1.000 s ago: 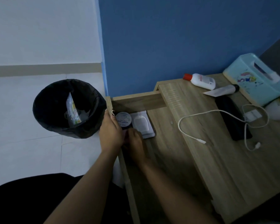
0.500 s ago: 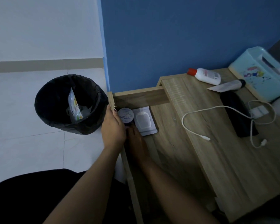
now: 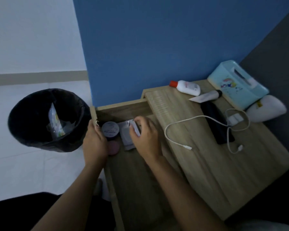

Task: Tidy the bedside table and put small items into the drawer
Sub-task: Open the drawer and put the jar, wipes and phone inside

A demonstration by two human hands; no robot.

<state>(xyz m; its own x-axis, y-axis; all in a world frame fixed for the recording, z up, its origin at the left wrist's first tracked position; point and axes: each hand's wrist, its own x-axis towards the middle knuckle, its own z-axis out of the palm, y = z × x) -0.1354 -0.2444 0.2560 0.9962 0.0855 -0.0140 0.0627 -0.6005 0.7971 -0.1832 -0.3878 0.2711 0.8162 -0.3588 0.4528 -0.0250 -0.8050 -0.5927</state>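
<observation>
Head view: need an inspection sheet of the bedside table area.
Surface: wooden bedside table, drawer open.
Job's things: round jar, flat white packet and pink disc in drawer; bottle, tube and dark phone-like slab on top.
Clutter: tissue box, white object.
Grippers: left hand grips drawer's edge; right hand pinches small white item.
Cables: white cable with plug, loose on top.
Surroundings: lined bin, blue wall, tiled floor.
</observation>
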